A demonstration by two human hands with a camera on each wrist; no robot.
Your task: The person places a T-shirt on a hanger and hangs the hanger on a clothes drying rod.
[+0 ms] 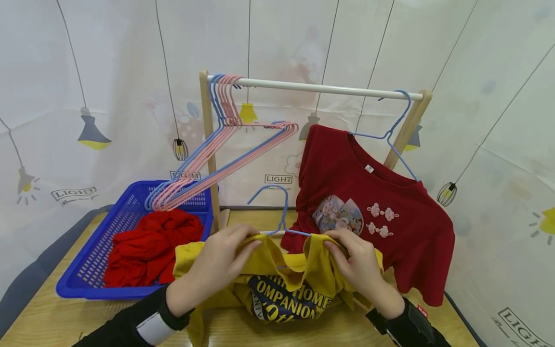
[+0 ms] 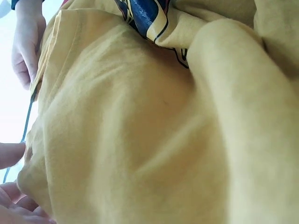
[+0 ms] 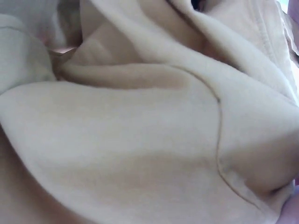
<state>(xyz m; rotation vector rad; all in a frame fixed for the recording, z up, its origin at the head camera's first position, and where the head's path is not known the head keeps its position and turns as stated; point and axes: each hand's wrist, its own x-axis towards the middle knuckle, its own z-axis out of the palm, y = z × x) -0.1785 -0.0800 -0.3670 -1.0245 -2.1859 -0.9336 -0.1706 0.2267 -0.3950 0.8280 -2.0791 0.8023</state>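
A yellow T-shirt (image 1: 269, 255) with dark blue lettering is held up over the table, a blue hanger (image 1: 284, 205) inside its neck with the hook standing upright above the collar. My left hand (image 1: 225, 260) pinches the shirt's left shoulder beside the collar, thumb in front. At the right shoulder my right hand (image 1: 357, 262) pinches the cloth the same way. Shirt fabric (image 2: 117, 121) fills most of the left wrist view, with fingers at its left edge. Pale-looking folds of the shirt (image 3: 140, 126) cover the right wrist view. Most of the hanger's arms are hidden under the cloth.
Behind stands a clothes rack with a white rod (image 1: 312, 87). Several pink and blue hangers (image 1: 223, 123) hang at its left; a dark red shirt (image 1: 373, 193) hangs on a blue hanger at its right. A blue basket (image 1: 78, 284) holds red cloth (image 1: 147, 246) at left.
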